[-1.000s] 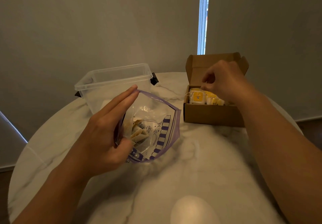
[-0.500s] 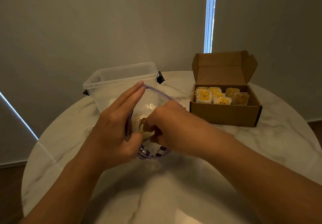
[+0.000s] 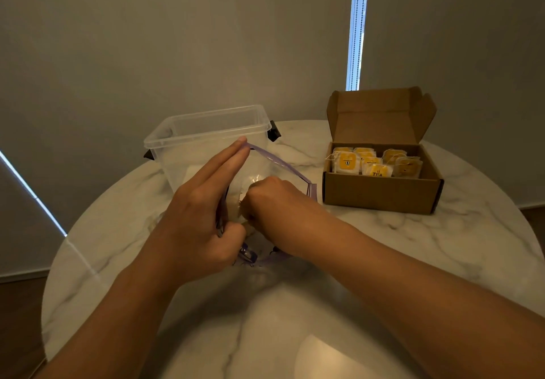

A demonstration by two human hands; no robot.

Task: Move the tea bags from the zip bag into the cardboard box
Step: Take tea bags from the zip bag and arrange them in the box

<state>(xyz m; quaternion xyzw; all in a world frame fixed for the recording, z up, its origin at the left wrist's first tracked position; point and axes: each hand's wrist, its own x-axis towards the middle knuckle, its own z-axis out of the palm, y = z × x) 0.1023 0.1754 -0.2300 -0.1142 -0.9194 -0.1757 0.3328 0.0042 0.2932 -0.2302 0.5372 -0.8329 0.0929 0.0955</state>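
Right hand, previously at cardboard box, is digging in zip bag, grasp indiscernible. Left hand is still pinching rim.

A yellow tea bag in the cardboard box reads "TEA"

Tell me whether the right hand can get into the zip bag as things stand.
Probably yes: the left hand holds the mouth of the zip bag wide open, and the right hand is inside it with nothing in the way. What its fingers grasp is hidden.
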